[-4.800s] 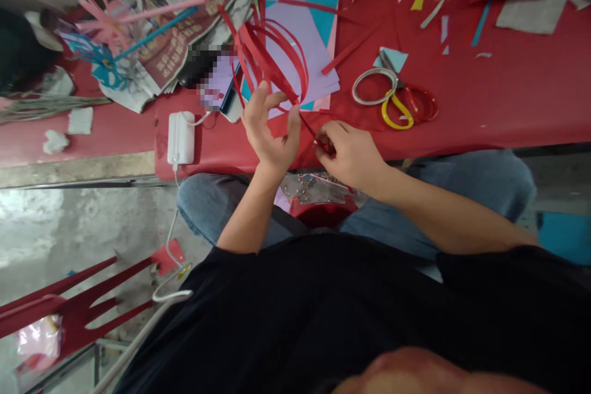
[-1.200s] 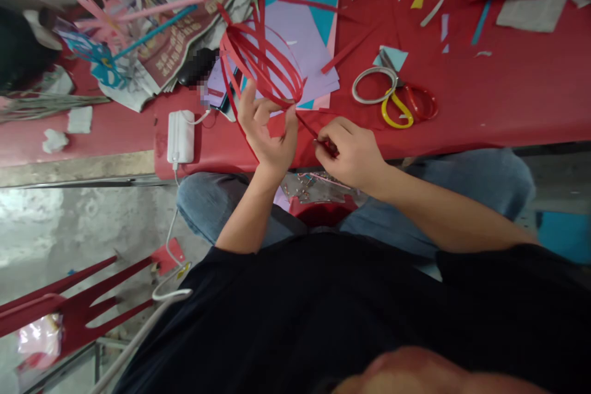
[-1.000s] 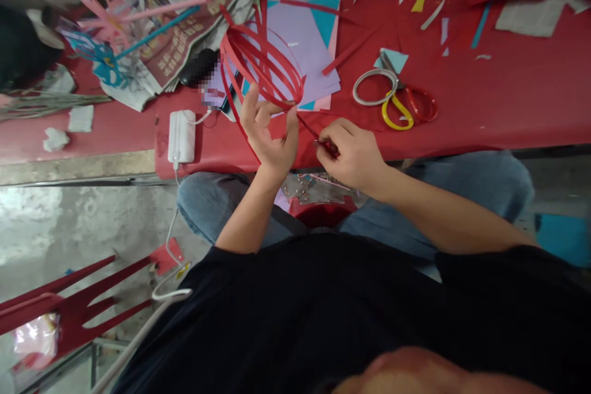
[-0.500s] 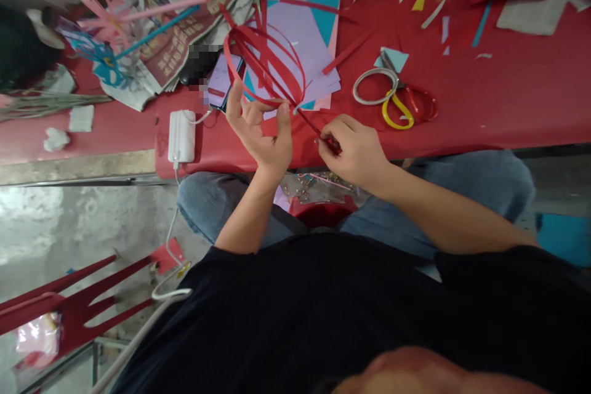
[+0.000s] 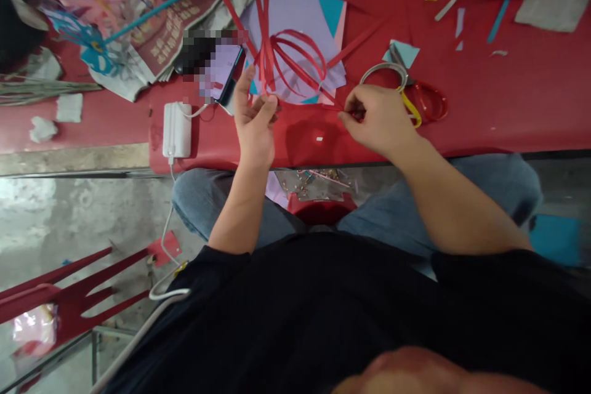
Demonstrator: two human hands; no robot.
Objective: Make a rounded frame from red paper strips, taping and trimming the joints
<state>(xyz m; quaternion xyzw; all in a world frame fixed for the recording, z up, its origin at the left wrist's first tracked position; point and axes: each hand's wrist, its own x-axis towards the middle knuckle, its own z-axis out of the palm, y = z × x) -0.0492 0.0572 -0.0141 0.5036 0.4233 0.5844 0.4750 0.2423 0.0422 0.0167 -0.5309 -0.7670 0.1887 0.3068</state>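
My right hand (image 5: 381, 120) pinches the end of a looped bundle of red paper strips (image 5: 300, 61), whose loops reach left over the purple sheets (image 5: 286, 18). My left hand (image 5: 256, 120) is raised at the front of the table, thumb near the curled fingers and index finger up. A thin red strip seems to run from its fingertips, but this is small and blurred. More red strips lie on the sheets behind it. Scissors with red and yellow handles (image 5: 429, 100) and a roll of tape (image 5: 383, 66) are beside my right hand, partly covered by it.
A phone (image 5: 221, 71) and a white power bank (image 5: 177, 129) with a cable are at the left. Behind them lie newspapers (image 5: 170, 43) with a pink and a blue paper flower (image 5: 96, 52). Paper scraps (image 5: 450, 3) dot the back right. A red chair (image 5: 74, 301) stands lower left.
My right hand has moved right with the red loops, which have swung away from my left hand. My left hand has parted from the base of the loops. The view has shifted slightly.
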